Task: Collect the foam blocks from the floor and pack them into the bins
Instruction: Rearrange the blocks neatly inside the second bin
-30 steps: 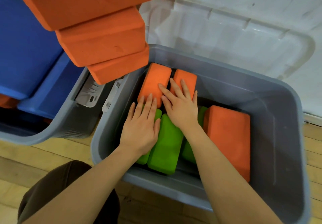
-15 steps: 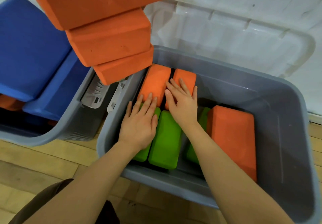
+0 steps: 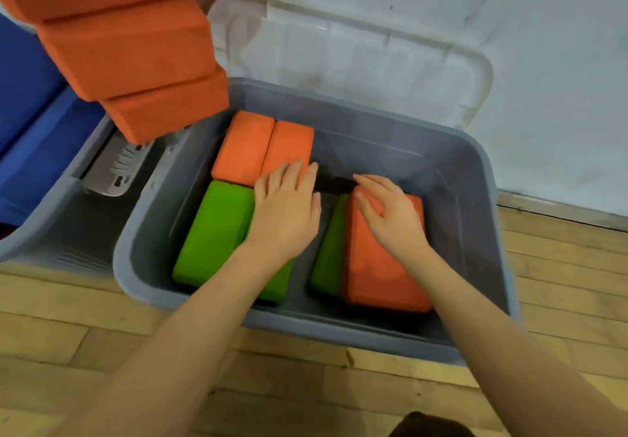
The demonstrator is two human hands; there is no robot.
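A grey bin on the wooden floor holds foam blocks. Two orange blocks lie side by side at its back left. In front of them lies a green block, with a second green block beside it. My left hand rests flat on that second green block, its fingertips reaching the nearer orange block. To the right, a third green block stands on edge against a large orange block. My right hand rests on the far end of this orange block, fingers spread and lightly bent.
A stack of three orange blocks looms at the upper left, over the gap between the bins. A second grey bin at the left holds blue blocks. A clear lid leans on the white wall behind.
My right hand left the back orange blocks and moved right onto the large orange block. My left hand slid right, off the leftmost green block. The two back orange blocks now lie close together.
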